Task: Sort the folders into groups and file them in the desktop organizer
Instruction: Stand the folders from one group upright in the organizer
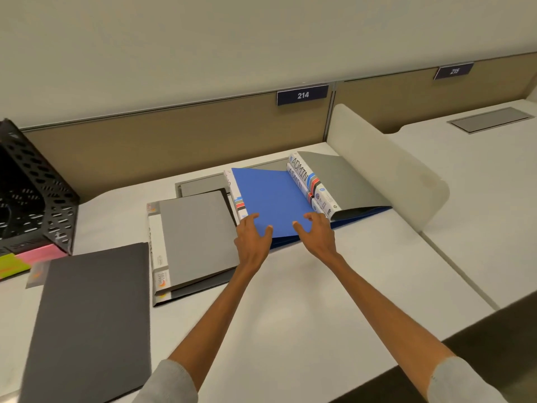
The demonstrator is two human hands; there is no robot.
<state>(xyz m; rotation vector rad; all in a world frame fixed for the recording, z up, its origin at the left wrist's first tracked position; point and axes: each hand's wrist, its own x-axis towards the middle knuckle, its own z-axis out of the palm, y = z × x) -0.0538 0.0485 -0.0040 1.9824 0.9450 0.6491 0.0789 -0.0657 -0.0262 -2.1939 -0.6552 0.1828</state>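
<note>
- Where the desk reaches its left edge, the black mesh organizer point(35, 193) stands; a dark grey folder point(93, 315) lies flat near it.
- Grey folders point(197, 237) — stacked — lie just left of the blue folder point(270, 199).
- Left hand point(252, 237), right hand point(316, 231): fingers spread, resting on the blue folder's near edge.
- ADMIN binders point(308, 181) touch its right side.

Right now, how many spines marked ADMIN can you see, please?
2: upper ADMIN spine and lower ADMIN spine, stacked right of the blue folder; others may be hidden.
</note>
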